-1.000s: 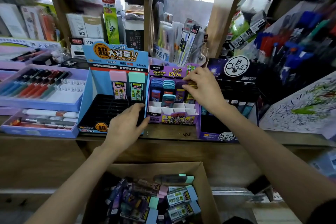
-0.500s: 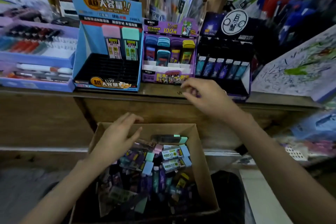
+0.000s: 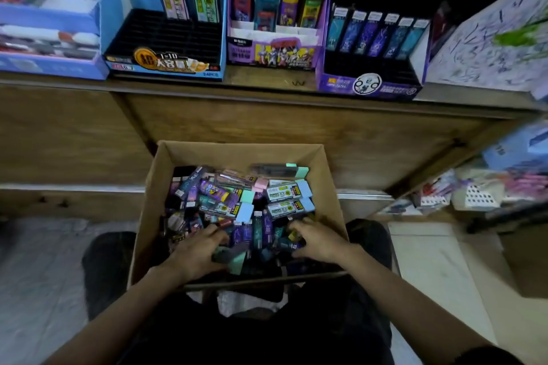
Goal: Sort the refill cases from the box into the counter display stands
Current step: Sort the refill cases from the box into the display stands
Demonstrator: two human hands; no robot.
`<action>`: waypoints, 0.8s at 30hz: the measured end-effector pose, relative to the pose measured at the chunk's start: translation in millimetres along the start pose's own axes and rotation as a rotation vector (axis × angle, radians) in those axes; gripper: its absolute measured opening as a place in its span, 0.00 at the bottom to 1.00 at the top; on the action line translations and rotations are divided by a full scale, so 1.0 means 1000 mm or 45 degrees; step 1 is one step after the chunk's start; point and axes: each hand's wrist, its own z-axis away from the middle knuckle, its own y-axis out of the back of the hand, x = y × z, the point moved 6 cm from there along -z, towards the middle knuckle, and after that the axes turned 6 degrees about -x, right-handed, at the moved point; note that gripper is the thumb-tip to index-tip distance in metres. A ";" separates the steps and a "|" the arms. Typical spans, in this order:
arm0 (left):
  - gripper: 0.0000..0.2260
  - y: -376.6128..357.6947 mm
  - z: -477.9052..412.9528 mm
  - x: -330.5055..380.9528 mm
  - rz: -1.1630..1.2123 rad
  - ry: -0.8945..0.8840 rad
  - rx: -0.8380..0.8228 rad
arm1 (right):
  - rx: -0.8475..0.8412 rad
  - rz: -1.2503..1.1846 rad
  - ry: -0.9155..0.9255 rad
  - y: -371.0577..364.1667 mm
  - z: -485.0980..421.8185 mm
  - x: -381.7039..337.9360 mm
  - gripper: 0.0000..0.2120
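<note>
Head view
Box [image 3: 237,154]: open brown carton on the floor below the counter [image 3: 267,81], between the person's knees.
Cases [image 3: 237,198]: loose heap inside the box, mixed purple, teal, pink, blue and black, lying at all angles.
Left hand [image 3: 197,252]: in the near part of the box, fingers curled round a mint-ended case [image 3: 232,261].
Right hand [image 3: 318,241]: in the near right part of the box, fingers bent down among the cases; cannot tell whether it pinches one.
Blue stand [image 3: 118,24]: on the counter, left; one pink and one mint case upright at its back.
Purple stand [image 3: 272,53]: middle; cases upright in its back rows.
Black stand [image 3: 370,86]: right; a row of blue and purple cases upright.
</note>
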 end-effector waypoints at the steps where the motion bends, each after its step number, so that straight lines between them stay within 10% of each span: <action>1: 0.24 -0.001 -0.002 0.001 -0.040 0.019 -0.002 | 0.018 0.036 -0.006 -0.005 -0.004 0.000 0.29; 12: 0.28 -0.008 -0.005 -0.003 -0.115 -0.160 -0.133 | 0.047 0.599 0.245 -0.023 -0.013 0.000 0.26; 24: 0.14 0.013 -0.005 -0.011 0.565 0.000 0.101 | 0.049 0.642 0.359 -0.018 -0.024 -0.008 0.20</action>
